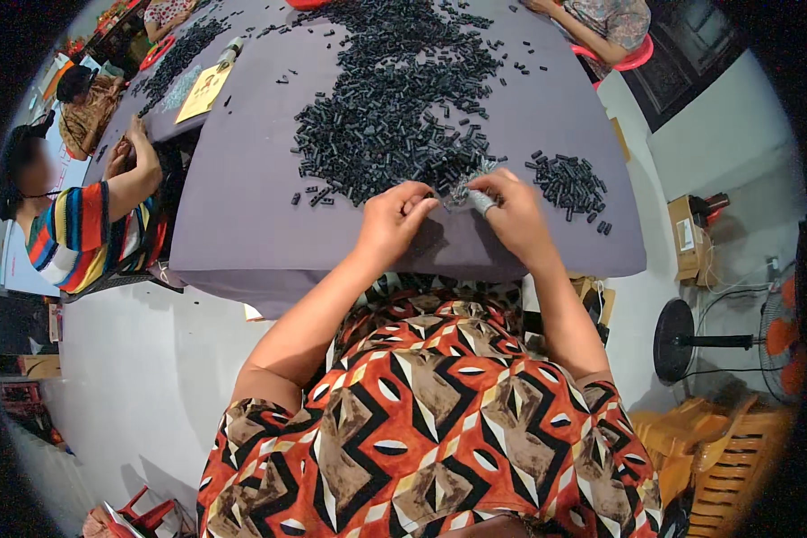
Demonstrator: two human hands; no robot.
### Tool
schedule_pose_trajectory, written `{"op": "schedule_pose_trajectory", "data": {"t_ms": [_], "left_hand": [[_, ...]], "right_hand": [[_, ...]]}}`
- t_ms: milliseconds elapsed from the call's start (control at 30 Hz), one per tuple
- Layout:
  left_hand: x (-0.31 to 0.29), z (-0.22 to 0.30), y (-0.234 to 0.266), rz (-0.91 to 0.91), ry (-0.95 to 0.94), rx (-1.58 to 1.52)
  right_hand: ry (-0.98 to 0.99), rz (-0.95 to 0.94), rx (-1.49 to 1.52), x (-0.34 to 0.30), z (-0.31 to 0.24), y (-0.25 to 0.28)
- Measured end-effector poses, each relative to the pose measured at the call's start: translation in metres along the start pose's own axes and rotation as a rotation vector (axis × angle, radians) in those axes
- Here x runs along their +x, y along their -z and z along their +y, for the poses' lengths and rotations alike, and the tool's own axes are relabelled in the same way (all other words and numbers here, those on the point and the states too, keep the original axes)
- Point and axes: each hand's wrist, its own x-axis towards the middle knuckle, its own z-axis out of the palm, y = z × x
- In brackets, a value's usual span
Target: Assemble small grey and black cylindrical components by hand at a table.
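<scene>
My left hand [393,221] is closed in a pinch above the near edge of the table, a small black piece [433,194] just showing at its fingertips. Opposite it, my right hand [517,218] has thumb and fingers pressed together, with a grey wrap [481,201] around one finger. Whatever it pinches is too small to make out. Between the hands and just beyond them lies a little heap of thin silvery pieces [460,190]. A large pile of short black cylinders [368,134] spreads away from me, and a smaller pile of the same cylinders [569,186] sits to the right.
A grey-purple cloth covers the table [242,206]. At left, a person in a striped top [85,224] works by a yellow paper [204,92]; other people sit farther off. On the right are a black fan base [674,341], a cardboard box [688,238] and orange plastic chairs [735,457].
</scene>
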Motion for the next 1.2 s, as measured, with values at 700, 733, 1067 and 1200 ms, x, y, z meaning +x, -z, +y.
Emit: {"op": "schedule_pose_trajectory", "data": {"t_ms": [700,733,1067,1200], "left_hand": [[-0.001,-0.003,-0.002,0.011,-0.004,0.07],[-0.001,-0.001,-0.002,0.011,-0.011,0.076],[-0.001,0.001,0.0,0.012,-0.045,0.107],[0.0,0.003,0.002,-0.015,-0.013,0.119]], "right_hand": [[0.139,-0.164,-0.416,0.032,-0.016,-0.02],[0.1,-0.189,-0.486,0.036,-0.015,-0.024],[0.02,-0.232,-0.362,0.029,-0.008,-0.012],[0.041,-0.176,-0.303,0.034,-0.009,-0.013]]}}
